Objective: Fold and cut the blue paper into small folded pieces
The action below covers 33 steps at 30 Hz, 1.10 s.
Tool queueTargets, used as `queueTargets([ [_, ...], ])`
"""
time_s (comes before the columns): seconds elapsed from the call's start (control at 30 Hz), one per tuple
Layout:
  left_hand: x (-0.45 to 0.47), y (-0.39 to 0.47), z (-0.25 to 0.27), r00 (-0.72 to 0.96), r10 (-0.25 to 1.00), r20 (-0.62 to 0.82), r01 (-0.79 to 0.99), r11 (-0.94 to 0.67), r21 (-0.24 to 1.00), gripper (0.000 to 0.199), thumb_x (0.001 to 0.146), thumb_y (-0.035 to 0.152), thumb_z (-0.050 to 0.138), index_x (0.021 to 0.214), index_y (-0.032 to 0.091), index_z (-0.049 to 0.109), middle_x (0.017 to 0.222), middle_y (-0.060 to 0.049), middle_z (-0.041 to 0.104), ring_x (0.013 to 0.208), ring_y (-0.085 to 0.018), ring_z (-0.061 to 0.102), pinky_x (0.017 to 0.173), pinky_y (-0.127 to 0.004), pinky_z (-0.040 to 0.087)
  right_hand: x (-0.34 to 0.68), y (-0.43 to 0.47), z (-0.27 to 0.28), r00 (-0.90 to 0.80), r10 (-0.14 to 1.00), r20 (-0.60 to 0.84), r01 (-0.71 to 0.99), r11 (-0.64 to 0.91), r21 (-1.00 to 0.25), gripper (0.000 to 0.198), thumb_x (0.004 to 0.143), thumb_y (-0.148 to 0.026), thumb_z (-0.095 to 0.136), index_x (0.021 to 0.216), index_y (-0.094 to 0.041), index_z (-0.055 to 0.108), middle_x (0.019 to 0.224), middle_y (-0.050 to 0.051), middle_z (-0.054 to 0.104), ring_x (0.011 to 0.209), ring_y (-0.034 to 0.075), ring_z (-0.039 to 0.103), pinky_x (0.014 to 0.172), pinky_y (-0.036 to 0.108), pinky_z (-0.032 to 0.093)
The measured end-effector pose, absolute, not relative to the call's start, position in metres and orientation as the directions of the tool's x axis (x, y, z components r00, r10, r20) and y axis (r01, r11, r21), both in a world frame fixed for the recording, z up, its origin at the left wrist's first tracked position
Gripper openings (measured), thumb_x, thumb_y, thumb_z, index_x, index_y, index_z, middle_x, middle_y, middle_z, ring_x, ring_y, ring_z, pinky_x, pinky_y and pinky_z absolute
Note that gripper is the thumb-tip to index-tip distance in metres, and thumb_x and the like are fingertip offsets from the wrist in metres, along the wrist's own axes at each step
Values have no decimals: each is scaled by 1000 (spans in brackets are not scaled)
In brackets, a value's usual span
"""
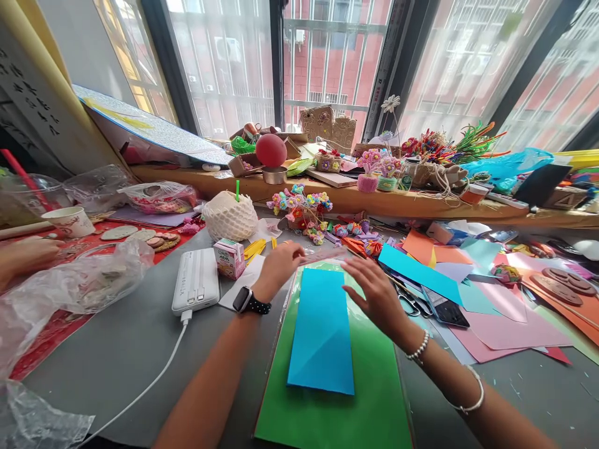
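Observation:
A blue paper rectangle [322, 330] lies lengthwise on a shiny green sheet [379, 399] in front of me. Beyond the paper's far edge, my left hand [279, 269], with a watch on its wrist, pinches one end of a thin pinkish strip [322, 255] that looks like a ruler. My right hand [374, 292] is held over the right side of the green sheet. Its fingers are stretched out and apart, the tips close to the strip's other end; whether they touch it I cannot tell.
A white power bank [196, 280] with a cable and a small drink carton [229, 259] stand left. Scissors [409, 300], a phone [444, 307] and coloured paper [510, 321] lie right. Another person's hand [30, 255] is at far left, near a paper cup [70, 222].

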<state>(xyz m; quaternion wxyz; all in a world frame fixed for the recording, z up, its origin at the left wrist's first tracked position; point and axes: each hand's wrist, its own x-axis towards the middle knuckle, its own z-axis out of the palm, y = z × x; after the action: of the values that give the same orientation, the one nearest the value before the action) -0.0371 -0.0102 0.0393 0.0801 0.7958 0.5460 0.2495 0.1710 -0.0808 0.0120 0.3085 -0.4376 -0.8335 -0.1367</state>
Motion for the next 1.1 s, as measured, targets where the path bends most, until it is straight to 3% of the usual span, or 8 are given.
queueTargets([
  [0.07, -25, -17, 45, 416, 848, 328, 736, -526, 427, 7, 73, 21, 55, 73, 19, 62, 77, 0, 60, 73, -14, 55, 65, -23, 40, 173, -71, 23, -406, 626, 665, 835, 550, -8, 37, 82, -30, 47, 117, -16, 45, 119, 10, 51, 112, 26, 41, 93, 45, 32],
  [0.13, -13, -20, 46, 521, 795, 311, 644, -606, 467, 8, 74, 22, 55, 72, 19, 62, 75, 1, 61, 71, -13, 55, 63, -21, 40, 176, -65, 28, -391, 649, 653, 849, 529, -16, 30, 82, -32, 48, 107, -17, 54, 104, 10, 59, 100, 26, 49, 85, 42, 38],
  [0.3, 4, -24, 30, 533, 780, 327, 634, -625, 455, 12, 76, 27, 54, 80, 18, 60, 84, -3, 62, 80, -16, 57, 71, -24, 43, 187, -64, 15, -343, 773, 533, 880, 463, -106, 22, 84, -28, 43, 72, -18, 59, 69, 5, 62, 66, 18, 56, 59, 27, 42],
  [0.4, 6, -32, 10, 512, 790, 336, 705, -610, 362, 54, 71, 41, 58, 114, 11, 44, 116, -15, 50, 110, -25, 45, 90, -34, 36, 198, -62, 1, -249, 808, 534, 926, 360, -112, 20, 84, -25, 43, 73, -18, 57, 70, 5, 62, 66, 18, 57, 57, 26, 42],
  [0.5, 5, -41, -10, 665, 734, 135, 688, -673, 273, 81, 67, 61, 49, 126, 9, 31, 134, -21, 28, 124, -31, 23, 98, -46, 23, 205, -57, -8, -208, 836, 508, 945, 306, -118, 17, 84, -21, 42, 75, -18, 57, 73, 4, 63, 67, 18, 58, 57, 26, 42],
  [0.6, 2, -42, -19, 675, 736, 58, 704, -665, 251, 81, 71, 65, 36, 128, 8, 29, 136, -20, 25, 126, -31, 17, 100, -49, 15, 202, -52, -11, -220, 853, 474, 947, 302, -104, 17, 84, -19, 41, 79, -17, 57, 78, 5, 64, 71, 18, 59, 60, 25, 41],
  [0.83, -10, -15, -14, 658, 752, 46, 736, -654, 174, 80, 69, 66, 39, 126, 10, 33, 133, -19, 31, 125, -30, 21, 99, -51, 14, 177, -34, -4, -234, 914, 331, 968, 251, -9, 14, 84, -17, 41, 84, -17, 55, 82, 4, 64, 74, 17, 59, 58, 22, 37],
  [1.1, -17, -11, -19, 663, 748, 36, 729, -656, 194, 85, 71, 66, 36, 132, 10, 18, 138, -16, 19, 128, -27, 14, 101, -47, 10, 162, -21, -4, -221, 943, 248, 975, 212, 64, 9, 78, -13, 47, 79, -15, 55, 80, 7, 63, 74, 18, 59, 54, 21, 35],
])
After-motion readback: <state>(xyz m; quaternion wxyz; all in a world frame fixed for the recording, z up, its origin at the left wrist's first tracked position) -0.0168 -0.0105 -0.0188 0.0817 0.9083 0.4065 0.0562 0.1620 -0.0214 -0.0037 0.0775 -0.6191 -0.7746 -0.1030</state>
